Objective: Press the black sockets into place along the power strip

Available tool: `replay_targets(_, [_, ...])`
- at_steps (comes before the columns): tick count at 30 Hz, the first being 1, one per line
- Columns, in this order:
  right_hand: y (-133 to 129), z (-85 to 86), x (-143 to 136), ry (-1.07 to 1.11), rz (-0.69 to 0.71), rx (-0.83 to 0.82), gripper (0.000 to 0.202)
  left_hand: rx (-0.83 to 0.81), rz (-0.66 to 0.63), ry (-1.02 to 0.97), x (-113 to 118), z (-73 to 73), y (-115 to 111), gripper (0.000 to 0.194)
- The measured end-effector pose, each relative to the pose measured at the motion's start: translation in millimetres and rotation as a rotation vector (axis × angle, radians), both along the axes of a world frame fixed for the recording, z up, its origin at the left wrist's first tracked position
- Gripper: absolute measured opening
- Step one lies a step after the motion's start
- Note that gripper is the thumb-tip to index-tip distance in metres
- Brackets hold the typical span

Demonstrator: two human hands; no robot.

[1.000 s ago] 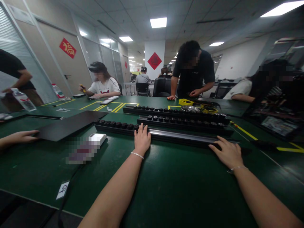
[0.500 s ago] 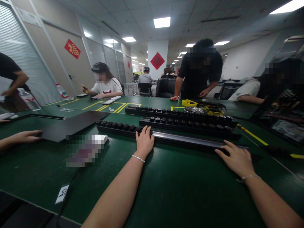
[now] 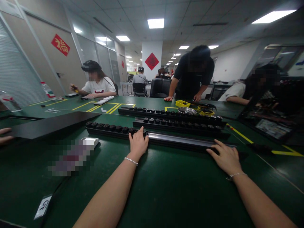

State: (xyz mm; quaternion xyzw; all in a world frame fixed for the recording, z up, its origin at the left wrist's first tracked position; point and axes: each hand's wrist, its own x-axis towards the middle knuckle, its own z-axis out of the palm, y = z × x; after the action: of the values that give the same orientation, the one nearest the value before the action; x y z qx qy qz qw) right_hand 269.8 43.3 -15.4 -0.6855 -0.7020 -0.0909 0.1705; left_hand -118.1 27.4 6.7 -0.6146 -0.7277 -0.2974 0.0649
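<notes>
The black channel rail (image 3: pixel 175 139) runs under the left hand's (image 3: pixel 138 142) slightly spread fingers, pinch unclear, toward the right hand's (image 3: pixel 226 156) splayed ones. Light, level pressure would best keep the black modules (image 3: pixel 118 128), left of the left fingers, aligned.

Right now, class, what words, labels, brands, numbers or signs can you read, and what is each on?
"福": red door sign.
"GT", apparently: white tag on the black cable.
Too dark to read: red pillar sign.
Too small or blurred: any text on the red-capped bottle, the left-edge bottle and the white shirt.
</notes>
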Motion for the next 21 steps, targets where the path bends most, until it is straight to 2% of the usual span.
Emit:
replay_targets(15, [-0.2, 1.4, -2.3, -0.014, -0.003, -0.005, 0.052, -0.045, -0.005, -0.057, -3.5, -4.0, 5.8, 0.051])
replay_targets(21, [-0.1, 2.5, -3.8, -0.011, 0.009, 0.003, 0.053, -0.014, 0.030, 0.007, -1.4, -7.7, 6.4, 0.052])
